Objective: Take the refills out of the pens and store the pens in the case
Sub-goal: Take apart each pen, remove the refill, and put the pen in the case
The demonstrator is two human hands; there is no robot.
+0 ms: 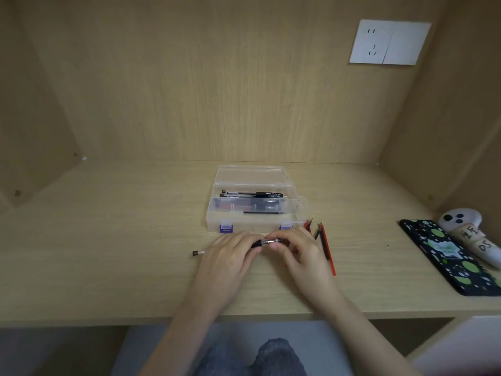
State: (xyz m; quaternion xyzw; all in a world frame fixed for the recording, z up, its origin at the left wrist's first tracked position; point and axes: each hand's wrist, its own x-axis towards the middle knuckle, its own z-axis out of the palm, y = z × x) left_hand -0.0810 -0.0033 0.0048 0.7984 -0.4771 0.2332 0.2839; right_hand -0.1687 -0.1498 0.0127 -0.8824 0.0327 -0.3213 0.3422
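grip: my left hand (227,259) wraps the pen (267,242) barrel, my right hand (298,253) pinches its tip end, just before the open case (214,223) | done: pens (252,194) in case, perhaps three (blurred); red refills (327,251) on desk (122,240) beside it | left: this pen's refill, then stow

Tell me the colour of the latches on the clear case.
Purple; the latches show best in the head view.
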